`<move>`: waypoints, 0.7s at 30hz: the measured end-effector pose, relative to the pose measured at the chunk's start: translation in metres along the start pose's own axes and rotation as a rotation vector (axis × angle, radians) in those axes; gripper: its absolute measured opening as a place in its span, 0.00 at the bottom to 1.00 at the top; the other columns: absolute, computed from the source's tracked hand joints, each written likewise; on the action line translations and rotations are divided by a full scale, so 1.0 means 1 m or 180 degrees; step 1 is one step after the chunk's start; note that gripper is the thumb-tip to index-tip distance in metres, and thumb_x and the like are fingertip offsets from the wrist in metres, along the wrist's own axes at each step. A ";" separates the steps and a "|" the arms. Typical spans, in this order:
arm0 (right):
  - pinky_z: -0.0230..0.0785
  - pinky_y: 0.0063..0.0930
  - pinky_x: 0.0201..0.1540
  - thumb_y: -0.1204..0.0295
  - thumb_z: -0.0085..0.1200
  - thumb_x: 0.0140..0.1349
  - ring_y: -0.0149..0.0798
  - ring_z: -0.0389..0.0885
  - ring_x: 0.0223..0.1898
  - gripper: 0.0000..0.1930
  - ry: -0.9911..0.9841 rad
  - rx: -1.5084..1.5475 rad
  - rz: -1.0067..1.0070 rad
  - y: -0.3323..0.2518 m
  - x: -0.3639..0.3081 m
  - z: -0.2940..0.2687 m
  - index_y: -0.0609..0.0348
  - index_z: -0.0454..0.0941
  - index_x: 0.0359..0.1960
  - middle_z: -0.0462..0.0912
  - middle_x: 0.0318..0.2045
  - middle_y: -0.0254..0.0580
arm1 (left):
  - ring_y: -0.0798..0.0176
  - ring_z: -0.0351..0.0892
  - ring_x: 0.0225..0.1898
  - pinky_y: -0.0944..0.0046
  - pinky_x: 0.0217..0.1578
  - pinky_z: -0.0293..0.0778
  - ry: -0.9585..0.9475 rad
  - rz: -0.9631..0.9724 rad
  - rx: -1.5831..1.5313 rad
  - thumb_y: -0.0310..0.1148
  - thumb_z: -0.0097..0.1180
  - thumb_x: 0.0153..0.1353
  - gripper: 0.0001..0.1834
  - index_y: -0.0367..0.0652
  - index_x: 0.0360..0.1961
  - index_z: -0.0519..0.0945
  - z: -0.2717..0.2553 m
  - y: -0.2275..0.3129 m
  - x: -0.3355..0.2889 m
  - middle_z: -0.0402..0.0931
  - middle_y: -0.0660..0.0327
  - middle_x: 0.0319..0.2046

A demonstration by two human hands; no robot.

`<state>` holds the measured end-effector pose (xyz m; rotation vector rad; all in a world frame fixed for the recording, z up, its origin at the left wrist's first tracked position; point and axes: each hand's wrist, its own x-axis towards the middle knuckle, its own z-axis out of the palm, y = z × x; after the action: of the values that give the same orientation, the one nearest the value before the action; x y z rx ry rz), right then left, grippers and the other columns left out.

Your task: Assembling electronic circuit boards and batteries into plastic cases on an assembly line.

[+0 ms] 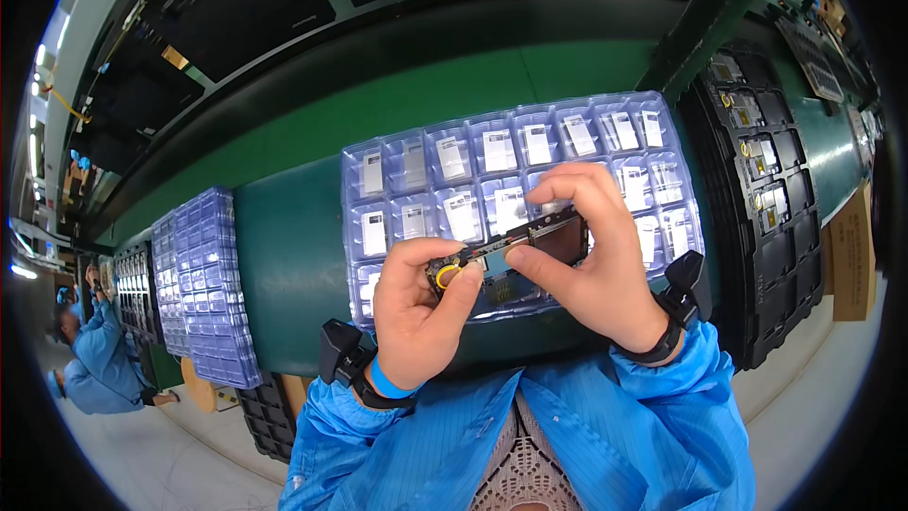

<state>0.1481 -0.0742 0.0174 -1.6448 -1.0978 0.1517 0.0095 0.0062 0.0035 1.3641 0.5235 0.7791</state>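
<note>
Both hands hold a dark, slim electronic device assembly point(565, 240) over a clear plastic tray point(348, 251). My left hand point(416, 308) pinches its left end between thumb and fingers, beside a yellow ring on the assembly. With my right hand point(605, 270) I grip the other end. The right thumb presses on a grey-blue flat area near the middle, and the fingers curl over the far edge. Small white-and-silver flat pieces point(498, 149) lie in the tray's compartments. My hands hide several compartments and part of the assembly.
Black trays point(757, 265) stand stacked on the right, some compartments holding parts with yellow rings. More clear trays point(213, 293) lie at the left along the green bench point(284, 255). Dark screens point(236, 19) and a post point(705, 24) stand beyond. People in blue point(104, 360) are at far left.
</note>
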 end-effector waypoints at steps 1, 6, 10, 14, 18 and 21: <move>0.62 0.26 0.35 0.78 0.62 0.36 0.39 0.69 0.35 0.14 0.0000 0.0003 0.0006 0.000 0.000 -0.001 0.57 0.73 0.28 0.69 0.33 0.41 | 0.80 0.64 0.24 0.79 0.23 0.61 0.0000 -0.0006 0.0003 0.18 0.49 0.53 0.13 0.38 0.39 0.64 0.000 0.000 0.000 0.68 0.66 0.26; 0.59 0.18 0.22 0.79 0.61 0.38 0.28 0.68 0.22 0.11 -0.0344 0.0570 0.0688 0.000 -0.003 -0.001 0.61 0.74 0.26 0.69 0.23 0.35 | 0.79 0.64 0.25 0.79 0.24 0.60 -0.0010 0.0009 0.0136 0.19 0.50 0.53 0.11 0.38 0.38 0.65 -0.001 0.001 0.000 0.68 0.66 0.25; 0.59 0.19 0.23 0.79 0.62 0.38 0.29 0.68 0.22 0.10 -0.0301 0.0600 0.0876 0.000 -0.008 0.000 0.61 0.74 0.24 0.69 0.22 0.36 | 0.79 0.64 0.25 0.79 0.24 0.60 0.0029 0.0098 0.0139 0.20 0.50 0.54 0.11 0.38 0.37 0.65 0.001 -0.002 0.001 0.68 0.66 0.26; 0.59 0.20 0.23 0.79 0.62 0.38 0.29 0.68 0.23 0.10 -0.0208 0.0698 0.0777 0.000 -0.008 0.002 0.61 0.74 0.23 0.70 0.22 0.36 | 0.79 0.64 0.25 0.79 0.24 0.61 0.0028 0.0141 0.0256 0.21 0.51 0.54 0.11 0.38 0.37 0.65 -0.001 -0.001 0.000 0.69 0.66 0.26; 0.59 0.21 0.24 0.78 0.61 0.39 0.30 0.69 0.23 0.09 -0.0361 0.0705 0.0779 0.001 -0.004 0.000 0.61 0.74 0.24 0.70 0.22 0.37 | 0.78 0.66 0.28 0.77 0.26 0.63 -0.0010 -0.0091 0.0127 0.20 0.49 0.55 0.11 0.36 0.39 0.65 -0.001 0.001 0.002 0.69 0.63 0.28; 0.60 0.21 0.24 0.77 0.61 0.40 0.31 0.70 0.23 0.09 -0.0315 0.0868 0.0750 0.004 -0.004 0.000 0.61 0.75 0.25 0.70 0.21 0.37 | 0.77 0.66 0.28 0.78 0.26 0.63 -0.0073 -0.0208 0.0055 0.20 0.49 0.55 0.11 0.36 0.39 0.65 -0.001 0.002 0.004 0.69 0.64 0.28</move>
<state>0.1482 -0.0774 0.0124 -1.5264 -0.9085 0.5188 0.0111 0.0095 0.0060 1.3638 0.5555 0.7064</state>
